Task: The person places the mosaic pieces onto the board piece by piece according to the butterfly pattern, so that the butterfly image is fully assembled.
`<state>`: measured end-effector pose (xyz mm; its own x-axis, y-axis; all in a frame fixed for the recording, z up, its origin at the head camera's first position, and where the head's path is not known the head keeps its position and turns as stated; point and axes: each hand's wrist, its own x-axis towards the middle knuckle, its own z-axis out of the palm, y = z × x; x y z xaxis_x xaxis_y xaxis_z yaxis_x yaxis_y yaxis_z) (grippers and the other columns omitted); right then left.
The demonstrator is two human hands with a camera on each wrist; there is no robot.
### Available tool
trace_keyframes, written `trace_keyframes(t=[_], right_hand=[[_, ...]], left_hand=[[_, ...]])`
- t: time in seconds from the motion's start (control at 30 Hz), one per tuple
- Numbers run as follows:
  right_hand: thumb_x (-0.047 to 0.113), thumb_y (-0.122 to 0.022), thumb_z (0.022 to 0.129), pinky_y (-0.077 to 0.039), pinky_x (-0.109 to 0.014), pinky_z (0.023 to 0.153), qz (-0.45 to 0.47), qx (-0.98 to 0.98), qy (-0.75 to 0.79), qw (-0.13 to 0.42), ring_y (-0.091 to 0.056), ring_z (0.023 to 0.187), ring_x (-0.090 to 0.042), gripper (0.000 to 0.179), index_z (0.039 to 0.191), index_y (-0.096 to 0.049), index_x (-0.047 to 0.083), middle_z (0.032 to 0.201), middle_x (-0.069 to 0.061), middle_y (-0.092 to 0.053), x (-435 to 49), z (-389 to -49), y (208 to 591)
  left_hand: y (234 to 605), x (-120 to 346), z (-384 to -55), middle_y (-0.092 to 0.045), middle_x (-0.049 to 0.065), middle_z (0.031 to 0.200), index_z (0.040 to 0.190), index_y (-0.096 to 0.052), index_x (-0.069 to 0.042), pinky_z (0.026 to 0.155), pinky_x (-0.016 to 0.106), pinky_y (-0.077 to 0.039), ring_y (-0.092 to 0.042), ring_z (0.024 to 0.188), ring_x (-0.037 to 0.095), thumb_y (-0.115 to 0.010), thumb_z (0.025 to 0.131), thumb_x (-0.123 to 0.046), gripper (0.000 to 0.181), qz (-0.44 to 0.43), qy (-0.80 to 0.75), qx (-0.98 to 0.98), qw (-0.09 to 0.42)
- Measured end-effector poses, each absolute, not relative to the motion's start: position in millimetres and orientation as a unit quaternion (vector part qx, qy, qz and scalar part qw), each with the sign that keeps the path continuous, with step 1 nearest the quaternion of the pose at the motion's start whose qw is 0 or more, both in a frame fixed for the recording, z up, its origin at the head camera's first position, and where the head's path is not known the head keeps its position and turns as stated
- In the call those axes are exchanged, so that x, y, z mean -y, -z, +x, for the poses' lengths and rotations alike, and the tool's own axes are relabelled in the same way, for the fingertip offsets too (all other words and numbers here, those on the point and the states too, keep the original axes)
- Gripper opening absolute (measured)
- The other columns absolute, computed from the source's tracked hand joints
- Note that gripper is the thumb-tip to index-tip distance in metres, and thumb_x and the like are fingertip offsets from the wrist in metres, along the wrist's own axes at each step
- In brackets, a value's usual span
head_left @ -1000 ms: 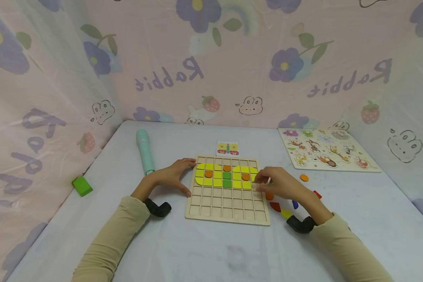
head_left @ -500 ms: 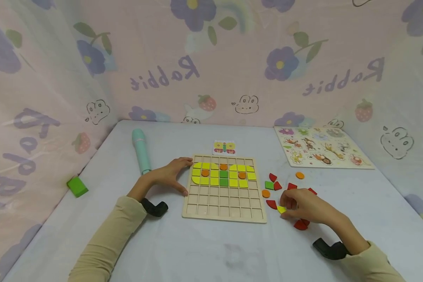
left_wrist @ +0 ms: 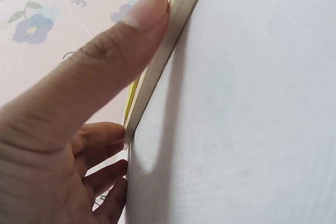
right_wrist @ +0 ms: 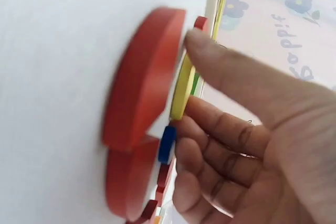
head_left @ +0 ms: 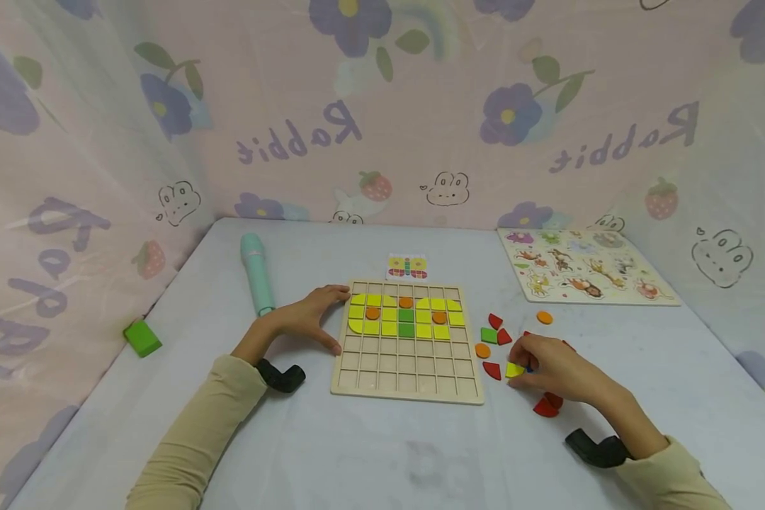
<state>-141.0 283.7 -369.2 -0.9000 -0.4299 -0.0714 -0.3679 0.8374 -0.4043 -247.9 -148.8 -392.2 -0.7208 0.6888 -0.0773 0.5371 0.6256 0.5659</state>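
In the head view my left hand rests along the left edge of a wooden grid board. Its thumb and fingertips touch the board's side, spread apart and fairly straight. Yellow, green and orange tiles fill part of the board's upper rows in a butterfly-like pattern. Right of the board, my right hand pinches a yellow rounded-corner tile between thumb and forefinger, low at the table. A blue piece lies close by the fingers, largely covered by the hand in the head view.
Red quarter-round pieces, a green square and orange discs lie around the right hand. A pattern card is behind the board. Farther off are an animal puzzle, a mint-green microphone-shaped object and a green block.
My right hand has moved from the board's right edge to the loose pieces and taken hold of the yellow tile, which has turned slightly. The left hand stays at the board.
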Motion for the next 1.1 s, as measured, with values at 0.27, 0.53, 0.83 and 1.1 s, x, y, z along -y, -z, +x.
trace_keyframes(t=[0.27, 0.53, 0.83, 1.1], right_hand=[[0.029, -0.081, 0.071, -0.044, -0.019, 0.058, -0.22, -0.959, 0.167, 0.058, -0.047, 0.066, -0.006, 0.026, 0.087, -0.063, 0.017, 0.072, 0.012, -0.053, -283.1, -146.3, 371.3], [0.032, -0.08, 0.072, -0.045, -0.02, 0.056, -0.269, -0.943, 0.195, 0.012, -0.052, 0.066, -0.01, 0.025, 0.087, -0.064, 0.019, 0.075, 0.011, -0.058, -261.8, -169.5, 361.2], [0.032, -0.078, 0.074, -0.045, -0.024, 0.064, -0.304, -0.942, 0.141, 0.015, -0.051, 0.073, -0.01, 0.026, 0.093, -0.068, 0.017, 0.082, 0.011, -0.058, -230.1, -202.2, 364.0], [0.029, -0.078, 0.076, -0.046, -0.024, 0.065, -0.307, -0.941, 0.142, 0.026, -0.052, 0.076, -0.01, 0.023, 0.094, -0.07, 0.017, 0.088, 0.009, -0.06, -223.1, -210.7, 367.7]], left_hand=[[391.9, 150.2, -247.0, -0.02, 0.015, 0.152, 0.142, -0.03, 0.001, 0.111, 0.051, -0.017, -0.014, 0.14, 0.035, -0.082, 0.066, -0.041, 0.101, 0.345, -0.261, -0.89, 0.145], [390.4, 150.8, -246.0, -0.02, 0.015, 0.152, 0.142, -0.031, 0.0, 0.111, 0.051, -0.019, -0.015, 0.139, 0.034, -0.083, 0.066, -0.041, 0.101, 0.347, -0.258, -0.891, 0.141], [391.8, 149.1, -246.3, -0.02, 0.014, 0.152, 0.142, -0.03, -0.001, 0.111, 0.05, -0.018, -0.014, 0.14, 0.034, -0.082, 0.066, -0.042, 0.101, 0.346, -0.259, -0.89, 0.145], [392.2, 149.3, -247.4, -0.02, 0.013, 0.152, 0.142, -0.03, -0.002, 0.111, 0.05, -0.019, -0.015, 0.14, 0.033, -0.082, 0.066, -0.043, 0.101, 0.345, -0.26, -0.891, 0.142]])
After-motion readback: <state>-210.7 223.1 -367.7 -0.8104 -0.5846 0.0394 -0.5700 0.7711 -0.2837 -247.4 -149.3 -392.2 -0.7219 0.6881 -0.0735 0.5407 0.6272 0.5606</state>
